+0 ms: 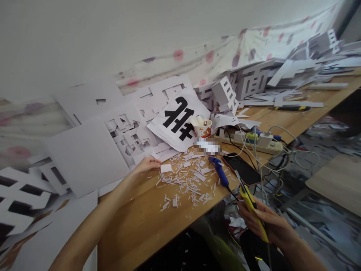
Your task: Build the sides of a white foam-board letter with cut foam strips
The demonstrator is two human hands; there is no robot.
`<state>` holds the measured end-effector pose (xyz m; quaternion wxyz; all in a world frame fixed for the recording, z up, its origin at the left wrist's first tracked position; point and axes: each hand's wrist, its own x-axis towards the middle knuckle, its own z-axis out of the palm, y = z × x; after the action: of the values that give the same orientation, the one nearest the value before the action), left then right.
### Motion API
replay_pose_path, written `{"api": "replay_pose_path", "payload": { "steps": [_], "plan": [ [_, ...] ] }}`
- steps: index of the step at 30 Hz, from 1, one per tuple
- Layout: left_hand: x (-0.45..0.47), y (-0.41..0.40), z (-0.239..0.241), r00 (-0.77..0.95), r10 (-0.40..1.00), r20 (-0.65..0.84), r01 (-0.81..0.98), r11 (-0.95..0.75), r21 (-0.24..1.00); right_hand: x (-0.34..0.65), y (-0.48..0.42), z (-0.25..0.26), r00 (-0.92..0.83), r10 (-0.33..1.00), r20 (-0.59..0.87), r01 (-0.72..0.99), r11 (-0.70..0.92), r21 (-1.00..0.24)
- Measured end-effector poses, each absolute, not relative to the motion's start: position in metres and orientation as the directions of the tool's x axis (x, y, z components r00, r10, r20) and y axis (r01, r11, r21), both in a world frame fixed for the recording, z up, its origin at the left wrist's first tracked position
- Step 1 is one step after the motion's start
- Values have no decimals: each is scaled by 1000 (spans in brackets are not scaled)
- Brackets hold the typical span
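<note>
My left hand [148,164] reaches out over the wooden table [146,222], fingers loosely curled, its tips touching a small white foam piece [166,168] at the edge of a scatter of white offcuts [188,182]. My right hand [270,222] is off the table's front edge, closed round a yellow utility knife [252,203] with the blade pointing away. A blue-handled knife [220,171] lies on the table between the two hands, next to a black phone [242,168].
White foam boards with cut-out characters [124,131] pile at the left and back. A sheet printed with black strokes [177,118], a paper cup [202,128], a power strip with cables [254,141] and more foam letters [254,81] lie beyond.
</note>
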<state>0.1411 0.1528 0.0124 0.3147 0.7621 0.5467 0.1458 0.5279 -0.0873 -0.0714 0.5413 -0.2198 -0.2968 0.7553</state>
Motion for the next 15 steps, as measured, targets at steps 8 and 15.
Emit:
{"api": "replay_pose_path", "payload": {
  "steps": [8, 15],
  "plan": [
    [107, 176, 19, 219, 876, 430, 829, -399, 391, 531, -85, -82, -318, 948, -11, -709, -246, -662],
    [132, 212, 1, 514, 725, 459, 773, -623, 119, 531, -93, -73, -273, 944, -188, -688, -328, -647]
  ]
}}
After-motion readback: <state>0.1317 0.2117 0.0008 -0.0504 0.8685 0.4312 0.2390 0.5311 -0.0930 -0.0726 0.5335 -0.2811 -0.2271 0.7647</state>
